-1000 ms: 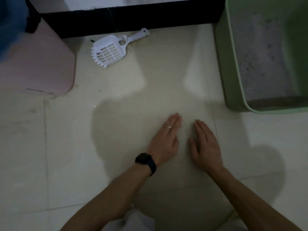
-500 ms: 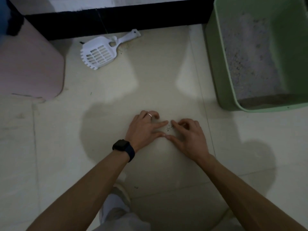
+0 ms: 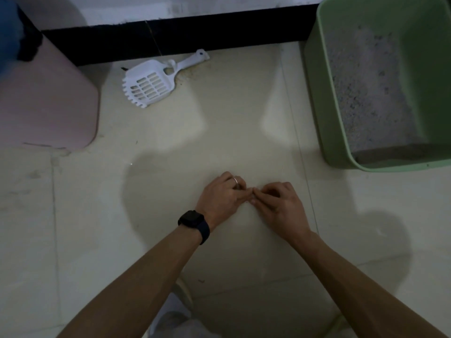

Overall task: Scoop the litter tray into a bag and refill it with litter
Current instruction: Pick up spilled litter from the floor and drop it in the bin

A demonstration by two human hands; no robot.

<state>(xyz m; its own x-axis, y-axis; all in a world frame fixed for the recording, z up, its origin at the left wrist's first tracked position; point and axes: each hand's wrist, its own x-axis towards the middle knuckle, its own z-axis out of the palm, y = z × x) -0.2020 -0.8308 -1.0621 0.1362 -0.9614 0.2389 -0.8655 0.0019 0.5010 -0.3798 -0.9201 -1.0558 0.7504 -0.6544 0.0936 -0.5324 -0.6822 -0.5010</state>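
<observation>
Right there on my left wrist sat a black, square-faced watch (image 3: pixel 190 218), strapped on with a dark navy band (image 3: pixel 204 232). A thin silver ring (image 3: pixel 235 181) glinted on a finger of my left hand (image 3: pixel 219 198). Both forearms (image 3: pixel 136 276) were bare, and pale grey trousers (image 3: pixel 180 325) showed below.

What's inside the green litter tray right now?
Pale grey litter with darker specks covers the floor of the green litter tray. The nearest strip is in dark shadow, and whatever lies under the litter cannot be seen.
</observation>
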